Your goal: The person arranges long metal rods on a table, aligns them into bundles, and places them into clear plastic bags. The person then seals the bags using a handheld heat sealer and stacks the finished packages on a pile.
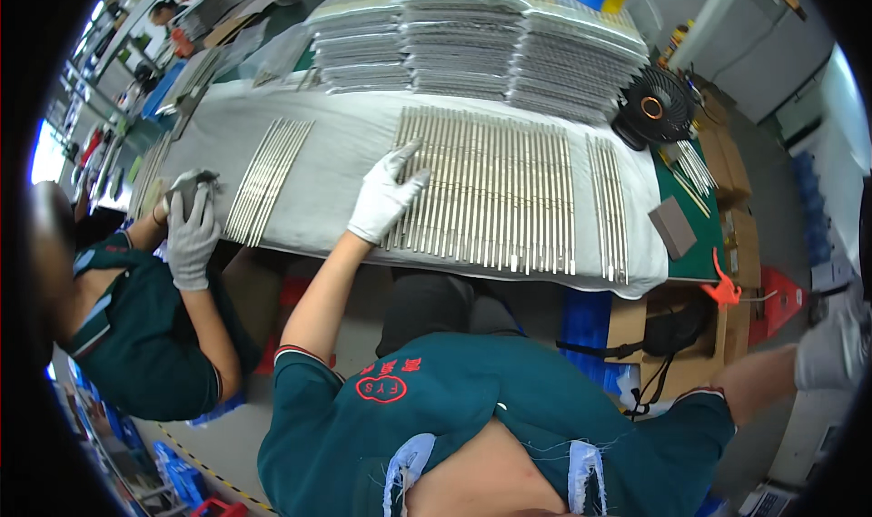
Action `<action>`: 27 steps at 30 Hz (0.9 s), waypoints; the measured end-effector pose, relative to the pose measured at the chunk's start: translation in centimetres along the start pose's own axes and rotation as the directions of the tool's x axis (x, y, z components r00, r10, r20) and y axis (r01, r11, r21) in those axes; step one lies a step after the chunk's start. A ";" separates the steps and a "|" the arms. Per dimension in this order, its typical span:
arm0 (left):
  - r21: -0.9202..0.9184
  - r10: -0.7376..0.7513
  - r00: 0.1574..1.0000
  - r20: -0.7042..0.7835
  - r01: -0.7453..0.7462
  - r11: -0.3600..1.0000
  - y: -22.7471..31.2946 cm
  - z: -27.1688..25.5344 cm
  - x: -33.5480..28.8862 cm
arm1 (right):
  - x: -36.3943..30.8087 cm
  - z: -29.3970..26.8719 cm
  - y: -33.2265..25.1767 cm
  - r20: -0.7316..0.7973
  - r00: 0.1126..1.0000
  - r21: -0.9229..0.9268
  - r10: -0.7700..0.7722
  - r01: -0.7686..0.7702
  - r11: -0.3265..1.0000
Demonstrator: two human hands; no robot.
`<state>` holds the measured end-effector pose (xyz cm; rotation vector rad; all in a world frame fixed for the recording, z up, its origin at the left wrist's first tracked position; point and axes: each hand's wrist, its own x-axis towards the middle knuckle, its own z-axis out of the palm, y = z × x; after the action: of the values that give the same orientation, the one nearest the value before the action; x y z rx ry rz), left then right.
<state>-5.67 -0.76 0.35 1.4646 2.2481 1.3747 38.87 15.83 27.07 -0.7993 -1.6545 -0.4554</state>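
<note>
My left hand [386, 195], in a pale work glove, lies at the left edge of a wide row of slim metal rods [490, 190]. Its fingers are spread, and the fingertips rest on the leftmost rods. The rods lie side by side on a light grey cloth [336, 154]. A narrower group of rods [609, 208] lies to the right of the row, and another small group [270, 181] to the left. My right hand [831, 349], also gloved, is stretched out far to the right, away from the table; its fingers are too unclear near the rim to read.
Tall stacks of rods in clear wrapping [463, 45] stand at the back. A black fan [656, 108], a brown block [672, 229] and an orange clamp [722, 285] are on the right. At the left, a co-worker's gloved hands [191, 236] are near the table edge.
</note>
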 end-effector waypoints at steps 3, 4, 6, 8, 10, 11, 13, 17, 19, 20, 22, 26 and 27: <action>-0.007 0.181 0.959 -0.218 -0.187 0.982 3.6 -2.0 -2.0 | -1.4 6.5 -11.1 0.173 0.950 0.392 -0.259 0.175 0.903; -0.022 0.246 0.922 -0.298 -0.264 0.964 5.0 -3.1 -2.6 | -1.7 7.6 -14.3 0.196 0.912 0.459 -0.360 0.239 0.856; 0.075 0.355 0.827 -0.436 -0.359 0.930 7.6 -6.0 -4.9 | -2.9 10.3 -18.3 0.188 0.809 0.573 -0.557 0.370 0.731; 0.157 0.439 0.602 -0.667 -0.462 0.873 8.3 -7.7 -7.3 | -4.1 12.9 -21.3 0.145 0.673 0.671 -0.725 0.472 0.572; 0.580 0.669 0.536 -0.515 -0.357 0.732 11.7 -11.1 -8.1 | -5.9 14.5 -23.6 0.291 0.499 0.737 -0.816 0.427 0.524; 0.695 0.670 0.648 -0.363 -0.291 0.658 12.8 -11.5 -8.2 | -7.4 15.3 -24.7 0.250 0.494 0.800 -0.832 0.378 0.465; 0.797 0.575 0.816 -0.059 -0.308 0.520 13.7 -11.7 -8.1 | -9.9 15.7 -26.2 0.225 0.489 0.800 -0.843 0.401 0.446; 0.708 0.247 0.940 0.236 -0.340 0.619 11.6 -12.8 -7.4 | -12.0 16.5 -27.4 0.388 0.227 0.852 -0.893 0.280 0.441; 0.651 0.258 0.935 0.242 -0.354 0.672 10.0 -13.1 -7.8 | -12.3 16.9 -27.2 0.379 0.308 0.866 -0.872 0.214 0.452; 0.640 0.243 0.936 0.257 -0.353 0.683 9.5 -12.8 -7.9 | -12.6 17.2 -26.8 0.380 0.345 0.870 -0.859 0.182 0.458; 0.616 0.217 0.933 0.288 -0.354 0.704 8.5 -12.2 -8.0 | -12.7 17.8 -26.2 0.395 0.352 0.865 -0.849 0.169 0.472; 0.591 0.323 0.936 0.138 -0.339 0.732 7.2 -12.0 -6.1 | -11.3 17.9 -25.0 0.329 0.447 0.871 -0.832 0.196 0.450; 0.623 0.370 0.928 0.047 -0.317 0.715 7.8 -12.4 -5.3 | -10.1 16.7 -25.1 0.249 0.551 0.877 -0.796 0.221 0.427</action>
<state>-4.35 -11.57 11.46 2.1570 2.7486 0.7608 10.18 7.21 16.45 0.3970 -2.5135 0.1947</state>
